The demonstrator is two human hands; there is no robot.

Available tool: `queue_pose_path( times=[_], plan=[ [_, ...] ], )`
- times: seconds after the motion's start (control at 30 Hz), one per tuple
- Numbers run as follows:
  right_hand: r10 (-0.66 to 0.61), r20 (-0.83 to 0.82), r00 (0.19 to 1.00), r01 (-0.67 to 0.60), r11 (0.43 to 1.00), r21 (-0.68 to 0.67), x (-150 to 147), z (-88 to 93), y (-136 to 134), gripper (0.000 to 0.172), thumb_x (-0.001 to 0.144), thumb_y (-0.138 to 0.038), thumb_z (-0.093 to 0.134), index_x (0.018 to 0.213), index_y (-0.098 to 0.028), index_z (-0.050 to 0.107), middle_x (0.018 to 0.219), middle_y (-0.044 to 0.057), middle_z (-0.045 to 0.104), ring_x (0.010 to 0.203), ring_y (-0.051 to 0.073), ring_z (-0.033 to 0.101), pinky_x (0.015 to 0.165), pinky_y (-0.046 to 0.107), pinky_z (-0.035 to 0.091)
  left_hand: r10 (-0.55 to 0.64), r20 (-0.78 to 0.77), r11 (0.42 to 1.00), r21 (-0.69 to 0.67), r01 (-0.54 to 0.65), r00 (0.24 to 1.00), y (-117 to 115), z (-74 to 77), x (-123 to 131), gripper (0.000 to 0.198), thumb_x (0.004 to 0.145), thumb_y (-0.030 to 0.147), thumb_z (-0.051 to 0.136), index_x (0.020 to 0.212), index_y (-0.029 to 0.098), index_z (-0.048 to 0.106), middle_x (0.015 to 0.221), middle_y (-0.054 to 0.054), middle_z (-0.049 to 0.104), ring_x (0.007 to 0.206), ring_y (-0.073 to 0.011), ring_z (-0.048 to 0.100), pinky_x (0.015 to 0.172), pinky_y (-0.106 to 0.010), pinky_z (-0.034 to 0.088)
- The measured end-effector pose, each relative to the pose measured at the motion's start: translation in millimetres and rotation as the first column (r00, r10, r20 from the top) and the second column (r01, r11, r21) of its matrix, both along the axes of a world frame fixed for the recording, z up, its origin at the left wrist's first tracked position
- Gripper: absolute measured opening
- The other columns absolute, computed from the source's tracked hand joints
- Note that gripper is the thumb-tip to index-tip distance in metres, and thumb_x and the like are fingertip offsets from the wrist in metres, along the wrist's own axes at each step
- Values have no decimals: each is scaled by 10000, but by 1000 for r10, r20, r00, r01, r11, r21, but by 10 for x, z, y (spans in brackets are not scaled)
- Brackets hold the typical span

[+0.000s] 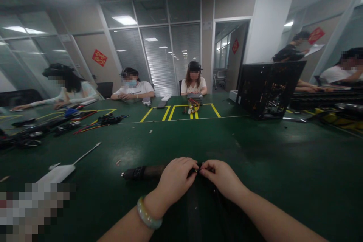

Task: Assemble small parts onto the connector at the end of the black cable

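A dark electric screwdriver lies crosswise on the green table, its metal tip pointing left. My left hand is closed over its rear part, which the fingers hide. Close by on the right, my right hand has thumb and fingers pinched together at the screwdriver's tail end. Between the two sets of fingertips shows a small dark piece with a brassy spot, too small to make out. A pale green bangle circles my left wrist.
Bundled cables spread over the left side. A white item with a thin cord lies nearer. A black computer case stands at the right; a grey power supply with coloured wires sits ahead. Several people sit around the table.
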State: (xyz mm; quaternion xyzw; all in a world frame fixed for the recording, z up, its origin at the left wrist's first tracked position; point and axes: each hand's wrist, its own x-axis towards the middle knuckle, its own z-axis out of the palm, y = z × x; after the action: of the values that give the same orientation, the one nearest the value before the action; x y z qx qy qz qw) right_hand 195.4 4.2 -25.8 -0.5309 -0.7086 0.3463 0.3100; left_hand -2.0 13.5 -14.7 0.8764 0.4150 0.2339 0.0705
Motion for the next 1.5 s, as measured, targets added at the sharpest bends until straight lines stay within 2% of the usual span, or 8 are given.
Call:
queue_pose_path(
  times=[0.17, 0.43, 0.57, 0.8, 1.0, 1.17, 1.33, 1.5],
  plan=[
    [-5, -29, 1000, 4, 999, -34, -1, -38, 17, 152, 861, -301, 577, 844, -216, 702, 811, -16, 701, 753, 156, 633, 672, 230, 422, -1, -6, 1000, -7, 1, 1000, 4, 6, -10, 165, 822, 181, 618, 974, 246, 619, 1077, 12, 653, 1018, -186, 587, 931, -360, 438],
    [-21, -19, 1000, 21, 1000, 2, 1, -62, 31, 138, 855, -298, 576, 850, -207, 679, 804, 1, 703, 735, 159, 638, 630, 224, 420, -3, -22, 1000, -2, 3, 1000, 1, 1, -3, 151, 877, 262, 590, 1025, 253, 619, 1063, -1, 653, 996, -193, 590, 923, -364, 438],
    [-18, -11, 1000, 18, 1000, -6, 15, -56, 28, 126, 852, -294, 581, 850, -210, 675, 802, -2, 702, 731, 159, 643, 618, 225, 423, 52, -38, 999, -12, -52, 998, -12, 30, 7, 137, 857, 263, 612, 994, 255, 611, 1011, 7, 655, 956, -192, 595, 887, -355, 447],
    [-16, 19, 1000, 16, 1000, -15, 16, -26, 25, 130, 853, -290, 581, 853, -203, 678, 801, 6, 706, 718, 160, 644, 616, 227, 429, 1, -45, 1000, -12, -1, 999, -20, 50, 12, 123, 858, 231, 603, 974, 266, 622, 1032, 19, 652, 976, -183, 585, 909, -352, 429],
    [2, 16, 1000, -2, 1000, -21, 31, -82, 43, 143, 866, -296, 569, 875, -208, 681, 823, 5, 710, 736, 163, 650, 617, 226, 430, 43, -39, 999, -9, -44, 998, -36, 65, 19, 146, 850, 225, 601, 994, 248, 598, 991, 5, 646, 939, -192, 586, 872, -353, 437],
    [0, 16, 1000, 0, 1000, -25, 28, -69, 41, 148, 864, -305, 572, 883, -209, 683, 821, 7, 712, 729, 163, 649, 617, 227, 430, 19, -49, 1000, -6, -20, 999, -39, 69, 21, 104, 851, 210, 588, 948, 249, 595, 999, 17, 642, 962, -184, 580, 880, -344, 432],
    [-16, 26, 1000, 16, 1000, 6, 10, -57, 37, 126, 849, -289, 581, 829, -201, 670, 776, 4, 701, 705, 157, 640, 606, 224, 415, 48, -42, 999, -5, -48, 998, -40, 60, 25, 171, 843, 233, 595, 1013, 243, 592, 997, -8, 645, 950, -199, 588, 885, -357, 439],
    [-6, 18, 1000, 6, 1000, 1, 22, -64, 34, 120, 853, -283, 577, 843, -206, 669, 787, -2, 702, 711, 153, 644, 598, 220, 413, 25, -54, 1000, -10, -25, 998, -46, 85, 24, 94, 855, 223, 582, 945, 244, 602, 999, 6, 648, 958, -191, 588, 894, -355, 437]
  ],
)
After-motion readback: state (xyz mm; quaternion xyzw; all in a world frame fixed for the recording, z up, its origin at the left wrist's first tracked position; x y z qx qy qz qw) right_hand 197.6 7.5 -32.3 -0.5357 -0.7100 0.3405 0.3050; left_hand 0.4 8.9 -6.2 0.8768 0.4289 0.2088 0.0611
